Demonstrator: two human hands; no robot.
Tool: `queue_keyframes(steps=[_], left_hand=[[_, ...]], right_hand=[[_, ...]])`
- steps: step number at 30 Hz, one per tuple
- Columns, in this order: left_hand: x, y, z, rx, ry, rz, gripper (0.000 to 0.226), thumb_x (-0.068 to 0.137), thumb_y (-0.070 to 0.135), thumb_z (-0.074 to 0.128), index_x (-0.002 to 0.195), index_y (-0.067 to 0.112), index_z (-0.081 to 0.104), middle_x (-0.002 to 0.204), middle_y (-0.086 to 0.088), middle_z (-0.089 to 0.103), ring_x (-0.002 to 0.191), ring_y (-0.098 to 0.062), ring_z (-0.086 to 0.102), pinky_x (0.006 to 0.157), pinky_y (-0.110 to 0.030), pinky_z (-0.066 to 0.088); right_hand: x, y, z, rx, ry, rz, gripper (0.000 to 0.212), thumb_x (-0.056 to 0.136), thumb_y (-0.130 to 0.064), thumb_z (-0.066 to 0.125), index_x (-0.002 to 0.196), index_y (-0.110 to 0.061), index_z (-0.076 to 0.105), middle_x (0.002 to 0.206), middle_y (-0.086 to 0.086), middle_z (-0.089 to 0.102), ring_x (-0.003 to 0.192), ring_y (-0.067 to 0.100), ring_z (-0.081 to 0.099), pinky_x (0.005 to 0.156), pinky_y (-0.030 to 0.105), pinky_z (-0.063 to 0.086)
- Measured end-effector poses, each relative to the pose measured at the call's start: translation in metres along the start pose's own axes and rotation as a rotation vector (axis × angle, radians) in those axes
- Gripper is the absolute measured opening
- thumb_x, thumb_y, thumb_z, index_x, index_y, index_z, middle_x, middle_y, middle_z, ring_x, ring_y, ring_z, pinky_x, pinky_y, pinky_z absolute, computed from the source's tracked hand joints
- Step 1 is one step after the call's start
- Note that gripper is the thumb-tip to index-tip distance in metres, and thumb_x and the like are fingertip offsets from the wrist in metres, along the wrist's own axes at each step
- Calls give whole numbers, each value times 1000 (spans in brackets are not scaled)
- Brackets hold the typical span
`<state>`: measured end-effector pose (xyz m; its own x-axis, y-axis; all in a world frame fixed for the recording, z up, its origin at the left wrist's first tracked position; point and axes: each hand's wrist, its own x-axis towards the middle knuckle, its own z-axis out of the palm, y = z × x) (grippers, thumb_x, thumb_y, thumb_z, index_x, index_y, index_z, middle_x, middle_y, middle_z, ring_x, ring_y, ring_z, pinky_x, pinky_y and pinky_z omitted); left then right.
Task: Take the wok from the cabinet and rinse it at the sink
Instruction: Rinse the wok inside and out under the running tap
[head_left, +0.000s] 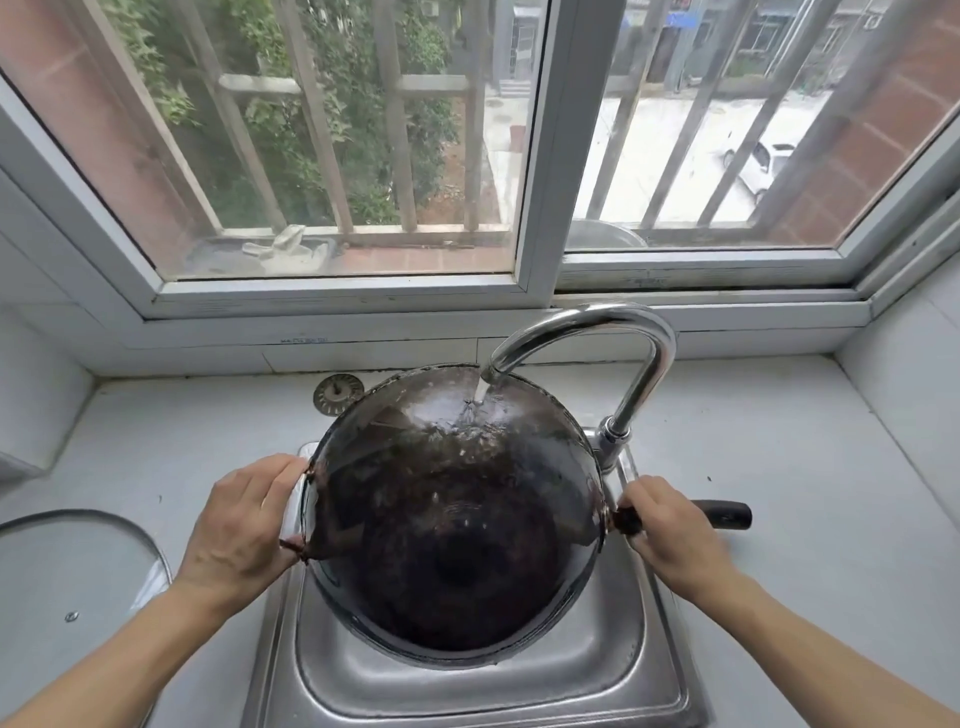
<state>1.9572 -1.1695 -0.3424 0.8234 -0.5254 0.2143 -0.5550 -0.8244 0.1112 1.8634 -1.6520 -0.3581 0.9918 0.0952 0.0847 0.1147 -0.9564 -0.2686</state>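
Observation:
A dark, blackened wok (452, 525) is held over the steel sink (613, 670), tilted with its far rim raised. Water runs from the curved chrome tap (644, 358) onto the wok's upper inside and spreads down it. My left hand (239, 525) grips the small metal loop handle on the wok's left rim. My right hand (670, 530) grips the long black handle (727, 514) close to the wok's right rim; the handle's end sticks out to the right past my fingers.
A glass lid (78, 566) lies on the white counter at the left. A metal sink strainer (337, 394) rests on the counter behind the wok. White tiled walls flank both sides, and a barred window runs along the back above the sill.

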Motion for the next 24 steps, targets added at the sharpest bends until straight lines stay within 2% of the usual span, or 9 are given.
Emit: queue_keyframes(steps=[4,7,10,15,20,24], left_hand=[[-4,-2,-1,17,8,-1,85,54,28,85,128,0,54,125,-15,58,111,-40,57,91,-48,47],[-13,-7,0,34,21,-2,82,56,30,80,127,0,54,124,-16,58,110,-40,57,90,-48,46],[-22,-12,-1,47,29,-22,86,54,33,81,128,0,53,123,-16,58,111,-39,57,90,-48,46],[-36,-17,-3,66,32,-65,83,60,43,75,127,-1,52,122,-17,59,109,-40,57,89,-49,47],[-43,-22,-5,51,10,-109,92,51,34,85,129,2,50,124,-16,58,112,-40,57,92,-50,47],[-42,-21,-6,49,13,-114,93,51,36,85,130,2,49,124,-16,57,112,-40,57,91,-51,48]], right_hand=[[6,-1,4,21,-2,-11,51,49,9,67,85,-20,47,85,-2,50,76,25,50,58,35,45],[12,-6,6,21,0,-38,51,46,11,64,86,-17,49,85,0,51,76,27,52,58,39,48],[19,-12,5,14,5,-63,52,44,11,64,87,-15,53,86,0,54,77,26,53,60,37,49],[32,-19,5,17,17,-106,52,45,11,60,89,-15,53,88,2,55,79,27,54,62,37,49],[40,-25,2,19,35,-135,52,44,11,59,89,-15,54,86,2,55,79,27,53,61,37,49],[41,-26,-2,20,45,-133,52,44,12,60,89,-14,54,86,3,55,78,27,53,60,37,48]])
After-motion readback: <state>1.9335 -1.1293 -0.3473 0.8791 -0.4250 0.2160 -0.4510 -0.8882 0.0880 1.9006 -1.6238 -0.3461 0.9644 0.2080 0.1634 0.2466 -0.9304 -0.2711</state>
